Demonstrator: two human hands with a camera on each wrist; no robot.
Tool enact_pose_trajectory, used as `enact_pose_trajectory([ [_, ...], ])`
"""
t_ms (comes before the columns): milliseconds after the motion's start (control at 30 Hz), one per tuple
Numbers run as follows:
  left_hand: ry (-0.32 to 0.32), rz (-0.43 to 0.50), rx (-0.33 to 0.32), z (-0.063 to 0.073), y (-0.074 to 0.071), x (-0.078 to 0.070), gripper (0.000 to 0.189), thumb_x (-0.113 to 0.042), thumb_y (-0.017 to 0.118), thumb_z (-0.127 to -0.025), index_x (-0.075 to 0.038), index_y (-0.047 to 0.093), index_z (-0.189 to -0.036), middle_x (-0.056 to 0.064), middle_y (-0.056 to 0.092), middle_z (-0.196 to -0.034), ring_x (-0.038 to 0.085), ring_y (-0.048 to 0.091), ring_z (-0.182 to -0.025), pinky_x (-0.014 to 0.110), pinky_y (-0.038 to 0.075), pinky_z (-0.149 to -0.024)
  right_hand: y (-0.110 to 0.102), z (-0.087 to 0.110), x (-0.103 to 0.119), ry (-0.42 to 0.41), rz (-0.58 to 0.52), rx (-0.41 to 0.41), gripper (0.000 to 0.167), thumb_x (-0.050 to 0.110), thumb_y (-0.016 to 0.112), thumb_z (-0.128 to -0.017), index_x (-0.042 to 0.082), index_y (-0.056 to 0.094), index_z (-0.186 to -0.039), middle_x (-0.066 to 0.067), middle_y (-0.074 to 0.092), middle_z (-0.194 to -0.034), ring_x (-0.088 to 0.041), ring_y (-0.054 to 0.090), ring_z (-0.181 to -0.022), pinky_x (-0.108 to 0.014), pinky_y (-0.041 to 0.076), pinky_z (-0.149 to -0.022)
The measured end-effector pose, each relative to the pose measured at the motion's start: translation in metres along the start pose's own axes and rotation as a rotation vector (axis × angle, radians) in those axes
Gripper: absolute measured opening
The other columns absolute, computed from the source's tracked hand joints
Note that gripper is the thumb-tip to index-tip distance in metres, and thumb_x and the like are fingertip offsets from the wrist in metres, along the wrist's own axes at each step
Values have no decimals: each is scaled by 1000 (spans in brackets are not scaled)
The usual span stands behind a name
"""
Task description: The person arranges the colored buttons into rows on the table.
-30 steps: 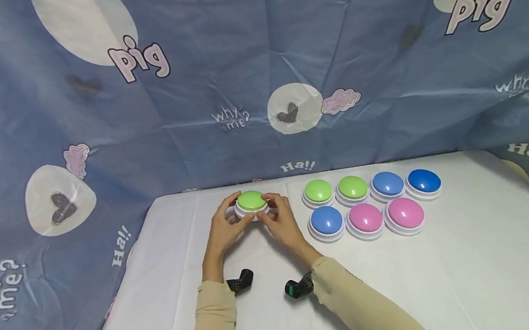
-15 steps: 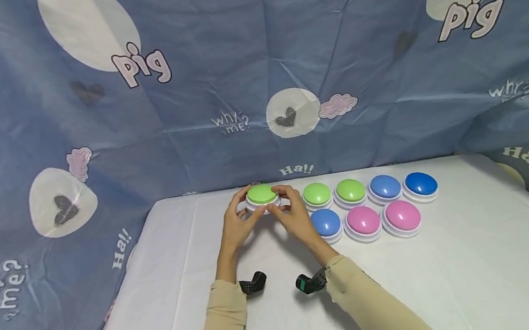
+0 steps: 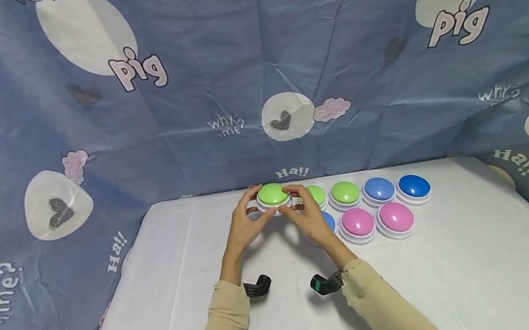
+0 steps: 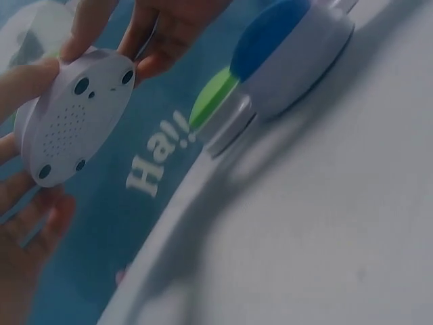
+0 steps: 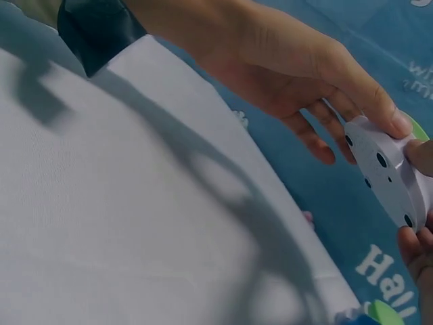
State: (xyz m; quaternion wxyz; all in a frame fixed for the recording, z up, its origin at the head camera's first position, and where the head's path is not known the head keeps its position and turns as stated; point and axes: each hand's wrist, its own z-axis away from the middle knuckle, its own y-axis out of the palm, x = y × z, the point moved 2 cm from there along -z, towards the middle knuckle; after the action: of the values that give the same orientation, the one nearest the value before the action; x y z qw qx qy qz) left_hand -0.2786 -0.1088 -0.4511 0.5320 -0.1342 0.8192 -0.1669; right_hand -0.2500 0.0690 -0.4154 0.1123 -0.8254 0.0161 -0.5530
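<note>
In the head view my left hand [image 3: 244, 226] and right hand [image 3: 310, 220] together hold a push button with a green dome [image 3: 272, 193] and a white base. Fingers and thumbs grip the base from both sides, and the dome faces up. Both wrist views show the white underside [image 4: 78, 122] lifted off the table, with a patch of small holes and dark round feet visible in the left one. Just right of the held button, my right hand partly covers a second green button [image 3: 317, 194] and a light blue button [image 3: 328, 220].
Farther right on the white table [image 3: 450, 274] stand a green button [image 3: 345, 192], a light blue one [image 3: 379, 189], a dark blue one [image 3: 414, 186] and two pink ones, left [image 3: 357, 222] and right [image 3: 396, 216]. A printed blue cloth [image 3: 225, 158] hangs behind the table.
Both hands have carried the green button to the right, up close to the group. My right hand now overlaps the leftmost green and light blue buttons in view. The head view has shifted slightly.
</note>
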Motion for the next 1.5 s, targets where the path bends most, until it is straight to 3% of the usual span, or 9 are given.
enact_pose_trajectory([
  [67,6,-9,12,0,5,-5,64,-36,73,-81,-27,45,-138,1,48,-139,18,48,-122,40,50,-93,-7,4,4,5,19,5,45,4,63,-88,-5,46,-129,-23,46,-132,-38,45,-123,-50,48,-92],
  [200,19,-17,31,-1,15,-14,66,-36,74,-81,-21,45,-139,0,51,-135,18,49,-122,40,49,-95,-20,10,7,31,38,14,46,7,62,-90,-3,45,-131,-20,44,-135,-36,44,-125,-49,47,-95],
  [467,30,0,60,-5,34,-25,68,-23,76,-80,-10,45,-139,11,51,-135,28,48,-122,50,47,-96,-40,18,6,8,39,-34,45,3,65,-87,-4,48,-127,-22,48,-129,-36,49,-119,-51,48,-92],
  [767,79,11,81,-3,51,-31,67,-33,76,-79,-19,47,-137,-1,54,-133,18,51,-119,44,50,-93,-56,28,0,-9,66,-63,47,2,65,-86,-5,46,-129,-21,47,-130,-31,46,-119,-46,50,-91],
  [1033,98,-9,126,-9,72,-42,70,-37,74,-80,-16,44,-139,-3,53,-133,15,51,-120,39,51,-92,-78,35,-2,-16,77,-99,46,0,66,-85,-5,48,-127,-21,46,-130,-29,46,-118,-54,48,-92],
  [1200,88,-11,143,-10,89,-48,69,-38,74,-80,-18,44,-139,-2,54,-131,14,52,-119,34,51,-92,-95,40,-5,-6,89,-103,46,-1,66,-84,-6,48,-127,-20,46,-134,-27,51,-112,-39,53,-90],
  [1433,57,-22,120,-13,111,-57,69,-42,74,-78,-23,45,-138,-3,56,-127,12,53,-117,31,50,-93,-118,42,-15,26,123,-89,52,1,65,-86,-3,43,-132,-20,46,-135,-28,46,-123,-30,50,-96],
  [1500,59,-22,106,-14,119,-61,69,-41,75,-78,-23,46,-138,-3,56,-127,12,52,-117,31,51,-93,-127,42,-25,32,126,-89,53,3,65,-87,0,42,-134,-18,46,-136,-30,44,-126,-21,48,-96],
])
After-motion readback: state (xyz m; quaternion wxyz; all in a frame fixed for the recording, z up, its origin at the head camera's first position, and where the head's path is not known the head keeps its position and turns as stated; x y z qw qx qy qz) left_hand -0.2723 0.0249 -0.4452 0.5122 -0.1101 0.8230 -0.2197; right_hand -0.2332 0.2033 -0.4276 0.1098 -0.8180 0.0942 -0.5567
